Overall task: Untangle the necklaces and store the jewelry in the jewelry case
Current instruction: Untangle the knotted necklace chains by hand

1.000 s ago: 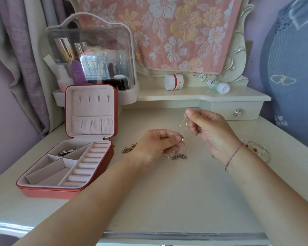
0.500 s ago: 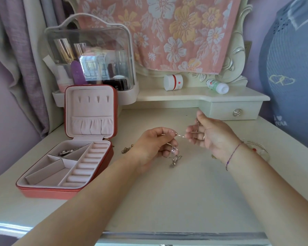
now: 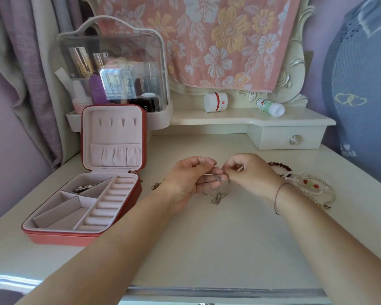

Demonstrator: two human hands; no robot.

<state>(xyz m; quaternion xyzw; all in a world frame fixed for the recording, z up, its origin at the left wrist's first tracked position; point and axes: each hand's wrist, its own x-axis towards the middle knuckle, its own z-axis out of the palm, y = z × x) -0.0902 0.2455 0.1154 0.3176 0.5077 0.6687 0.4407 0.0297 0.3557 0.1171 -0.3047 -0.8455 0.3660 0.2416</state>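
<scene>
Centre frame, the left hand (image 3: 188, 182) and right hand (image 3: 252, 173) meet fingertip to fingertip, both pinching the thin silver necklaces (image 3: 217, 195); the tangle hangs below them, seemingly brushing the table (image 3: 229, 243); the jewelry case (image 3: 59, 238) sits open at left, a silver piece (image 3: 86, 187) in its back compartment; beaded bracelets (image 3: 317, 191) lie at right.

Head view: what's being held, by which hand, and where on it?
One thin silver necklace, held by both: the left hand and the right hand pinch its chain at neighbouring spots, fingertips nearly meeting. The pendant end hangs below them.
</scene>
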